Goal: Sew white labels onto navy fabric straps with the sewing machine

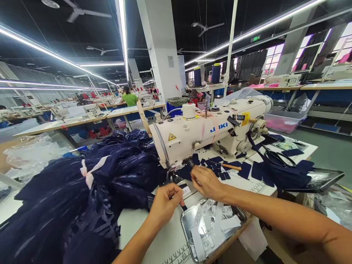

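Observation:
In front of the white sewing machine [181, 135], my left hand [166, 203] is closed, with a narrow navy fabric strip [184, 208] showing at its fingertips. My right hand [207, 181] is closed in a pinch just right of the presser foot area, and whatever it holds is hidden. Between the hands, a white printed label [186, 190] lies by the presser foot [174, 177]. Close below my right hand stands a metal tray [184, 225] with white printed label strips [217, 220] in it. Small navy fabric pieces [243, 169] are scattered beyond my right wrist.
A large heap of navy garments [118, 172], tied with a pale strip [89, 175], covers the left side. A wooden-handled tool [231, 167] and black scissors [279, 157] lie to the right. Another tray [330, 179] sits at the right edge. A person in green [129, 98] is farther back.

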Demonstrator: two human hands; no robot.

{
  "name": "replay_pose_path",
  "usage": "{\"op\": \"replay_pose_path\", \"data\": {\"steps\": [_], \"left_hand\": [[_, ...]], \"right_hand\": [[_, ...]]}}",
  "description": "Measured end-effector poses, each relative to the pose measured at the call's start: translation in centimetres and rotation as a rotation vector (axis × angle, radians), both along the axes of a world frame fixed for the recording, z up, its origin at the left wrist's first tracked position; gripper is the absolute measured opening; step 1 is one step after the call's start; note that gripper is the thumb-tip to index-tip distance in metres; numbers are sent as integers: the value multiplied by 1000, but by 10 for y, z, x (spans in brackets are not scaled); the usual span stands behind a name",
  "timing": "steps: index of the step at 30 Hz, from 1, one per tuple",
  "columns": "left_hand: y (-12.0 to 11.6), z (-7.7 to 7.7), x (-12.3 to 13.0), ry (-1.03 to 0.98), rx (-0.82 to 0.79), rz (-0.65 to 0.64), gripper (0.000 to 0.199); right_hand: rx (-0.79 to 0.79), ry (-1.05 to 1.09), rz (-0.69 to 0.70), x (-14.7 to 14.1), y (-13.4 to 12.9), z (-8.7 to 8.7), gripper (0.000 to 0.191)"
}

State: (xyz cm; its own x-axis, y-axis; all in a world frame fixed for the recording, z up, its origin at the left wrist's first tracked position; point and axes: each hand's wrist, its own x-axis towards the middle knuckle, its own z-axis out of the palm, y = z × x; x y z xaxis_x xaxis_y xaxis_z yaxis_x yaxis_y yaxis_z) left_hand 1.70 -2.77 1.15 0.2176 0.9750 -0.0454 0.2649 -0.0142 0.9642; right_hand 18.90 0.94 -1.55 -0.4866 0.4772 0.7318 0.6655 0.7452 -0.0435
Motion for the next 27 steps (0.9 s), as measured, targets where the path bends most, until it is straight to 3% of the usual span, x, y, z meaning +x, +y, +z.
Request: {"op": "replay_pose_path", "data": {"steps": [2,5,13,16,21,27], "left_hand": [[-1,4,0,-14,-27,30,24],[-1,9,0,-60,-96,86,26],[0,9,2,-93,-121,78,30],[-2,12,3,-67,-76,46,29],[-4,14,2,-42,-34,-23,29],[-4,14,0,-94,-39,-2,29]], "right_hand": [[-51,9,-20,8,3,-1,16],[-213,25,53,15,2,3,17],[-1017,517,310,-5,-3,15,13],[-1218,630,399,-11,-4,17,19],[-1373,740,453,-11,-3,22,28],[-1262,848,367,7,11,17,35]]}}
